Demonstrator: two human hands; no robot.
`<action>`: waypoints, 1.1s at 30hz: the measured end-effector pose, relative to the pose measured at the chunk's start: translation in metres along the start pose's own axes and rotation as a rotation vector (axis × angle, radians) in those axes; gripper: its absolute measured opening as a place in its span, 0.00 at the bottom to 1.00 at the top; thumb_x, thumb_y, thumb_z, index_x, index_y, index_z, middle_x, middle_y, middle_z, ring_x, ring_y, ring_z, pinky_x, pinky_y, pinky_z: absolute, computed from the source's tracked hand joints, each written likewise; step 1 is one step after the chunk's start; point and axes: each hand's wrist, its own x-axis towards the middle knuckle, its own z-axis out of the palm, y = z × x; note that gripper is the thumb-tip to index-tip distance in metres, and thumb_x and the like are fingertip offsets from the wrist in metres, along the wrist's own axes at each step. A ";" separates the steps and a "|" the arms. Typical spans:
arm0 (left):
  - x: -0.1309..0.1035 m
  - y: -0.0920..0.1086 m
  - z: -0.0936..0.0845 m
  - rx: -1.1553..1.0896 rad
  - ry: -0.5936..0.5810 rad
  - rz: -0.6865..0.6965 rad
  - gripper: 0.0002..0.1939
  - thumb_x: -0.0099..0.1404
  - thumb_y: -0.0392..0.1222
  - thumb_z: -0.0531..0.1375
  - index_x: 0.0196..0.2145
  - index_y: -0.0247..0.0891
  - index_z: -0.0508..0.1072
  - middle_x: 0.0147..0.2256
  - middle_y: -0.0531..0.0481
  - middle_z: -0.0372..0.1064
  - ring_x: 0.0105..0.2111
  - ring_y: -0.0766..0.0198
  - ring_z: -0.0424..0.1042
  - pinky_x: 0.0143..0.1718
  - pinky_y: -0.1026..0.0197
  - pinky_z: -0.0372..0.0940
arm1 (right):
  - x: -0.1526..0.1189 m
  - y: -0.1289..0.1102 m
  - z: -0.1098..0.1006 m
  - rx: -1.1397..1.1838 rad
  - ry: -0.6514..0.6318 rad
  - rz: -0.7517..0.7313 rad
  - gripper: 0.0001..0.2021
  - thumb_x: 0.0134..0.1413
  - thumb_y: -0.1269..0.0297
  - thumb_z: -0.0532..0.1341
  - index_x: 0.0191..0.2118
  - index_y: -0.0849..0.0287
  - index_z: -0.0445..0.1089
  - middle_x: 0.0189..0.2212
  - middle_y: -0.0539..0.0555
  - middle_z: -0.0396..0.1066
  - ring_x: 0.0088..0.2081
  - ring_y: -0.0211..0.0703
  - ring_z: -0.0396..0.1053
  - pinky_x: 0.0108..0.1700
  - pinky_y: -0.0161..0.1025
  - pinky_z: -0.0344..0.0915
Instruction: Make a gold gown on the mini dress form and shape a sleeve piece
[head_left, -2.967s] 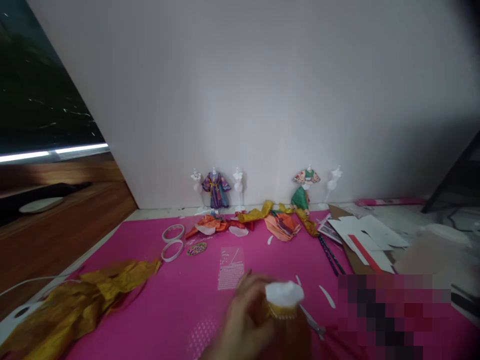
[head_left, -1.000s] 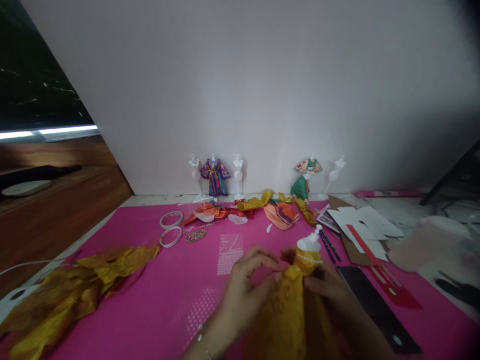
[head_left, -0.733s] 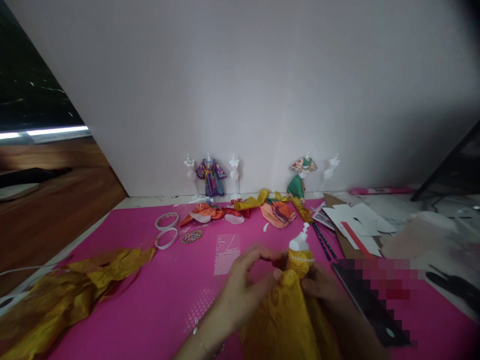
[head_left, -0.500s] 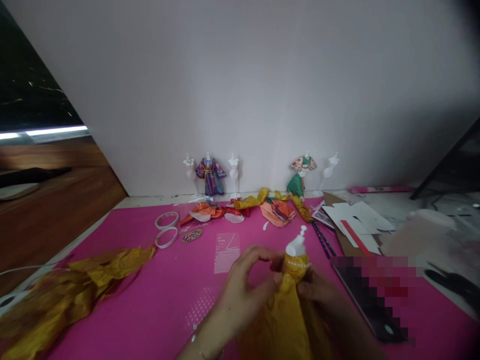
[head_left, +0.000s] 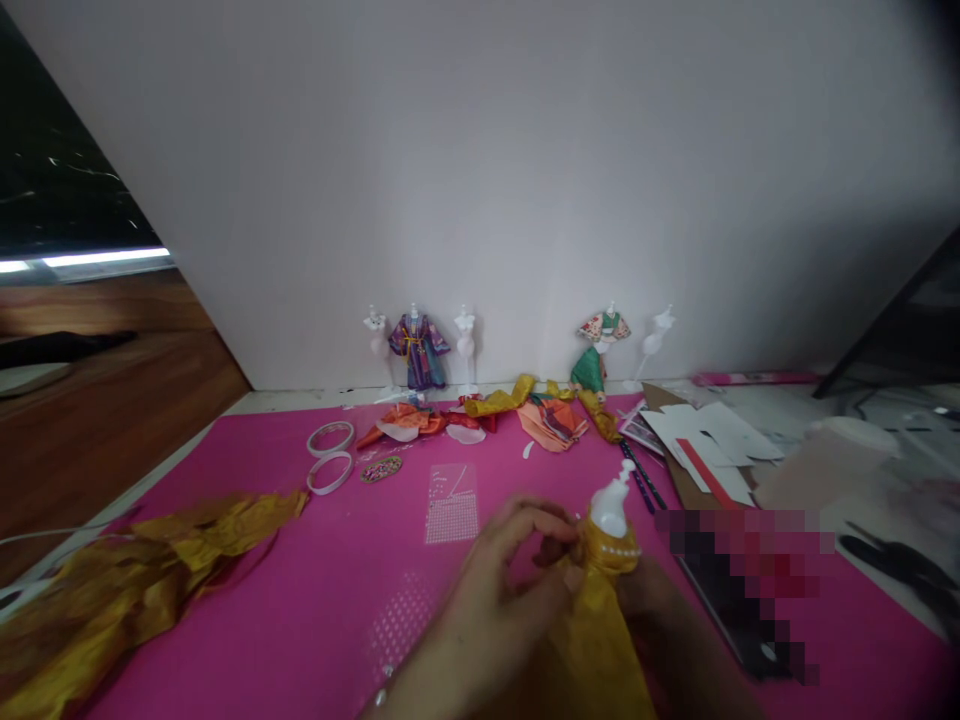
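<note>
A small white doll mannequin point(head_left: 611, 508) tilts to the right in front of me. It wears a golden-yellow doll dress point(head_left: 606, 630) with a row of white pearl beads point(head_left: 621, 551) around the top of its bodice. My left hand point(head_left: 510, 580) has thumb and fingertips pinched together at the left side of the bodice. Behind the dress on the right, my right hand point(head_left: 646, 590) grips it and the mannequin, its fingers mostly hidden. A sheet of stick-on pearls point(head_left: 451, 520) lies on the pink mat point(head_left: 300, 600), beyond my left hand.
Crumpled golden fabric point(head_left: 165, 560) spreads at the left. Two tape rolls point(head_left: 330, 472) and a bead-filled oval case point(head_left: 382, 469) lie behind. Small mannequins, including one in a purple robe point(head_left: 418, 350), stand along the wall. White papers point(head_left: 705, 440) and black scissors point(head_left: 892, 565) are at the right.
The mannequin and dress have shifted slightly right and turned, bringing the pearl row to the right side. My right thumb has slipped from the front to behind the dress.
</note>
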 end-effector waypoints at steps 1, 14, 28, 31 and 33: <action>0.000 0.000 0.000 -0.029 -0.003 -0.017 0.06 0.61 0.36 0.62 0.38 0.40 0.74 0.45 0.47 0.67 0.43 0.60 0.68 0.42 0.59 0.67 | -0.001 -0.004 0.002 0.022 -0.015 0.009 0.29 0.25 0.45 0.75 0.35 0.57 0.76 0.28 0.55 0.75 0.29 0.48 0.72 0.32 0.44 0.69; 0.009 -0.015 -0.006 -0.229 0.032 -0.165 0.08 0.58 0.43 0.64 0.34 0.39 0.71 0.43 0.47 0.71 0.46 0.55 0.68 0.42 0.59 0.62 | -0.012 -0.031 0.026 0.326 -0.085 0.057 0.18 0.42 0.60 0.73 0.43 0.53 0.77 0.33 0.51 0.77 0.37 0.46 0.75 0.42 0.41 0.67; 0.009 -0.011 -0.009 -0.295 0.089 -0.213 0.10 0.59 0.43 0.64 0.37 0.37 0.73 0.36 0.49 0.75 0.38 0.60 0.71 0.43 0.59 0.62 | -0.011 -0.039 0.039 0.346 -0.024 0.068 0.19 0.45 0.60 0.72 0.46 0.54 0.76 0.39 0.53 0.78 0.40 0.48 0.75 0.47 0.46 0.67; 0.007 -0.013 -0.011 -0.308 0.095 -0.199 0.09 0.59 0.43 0.64 0.37 0.38 0.74 0.37 0.50 0.75 0.39 0.60 0.71 0.42 0.60 0.62 | -0.011 -0.040 0.040 0.342 -0.032 0.080 0.19 0.44 0.59 0.72 0.45 0.55 0.76 0.38 0.54 0.78 0.41 0.49 0.76 0.48 0.48 0.67; 0.005 -0.015 -0.013 -0.310 0.103 -0.190 0.09 0.59 0.43 0.64 0.37 0.39 0.74 0.39 0.49 0.75 0.42 0.59 0.71 0.45 0.60 0.61 | -0.011 -0.040 0.039 0.346 -0.035 0.087 0.19 0.43 0.58 0.72 0.44 0.55 0.76 0.38 0.55 0.78 0.40 0.50 0.76 0.47 0.48 0.67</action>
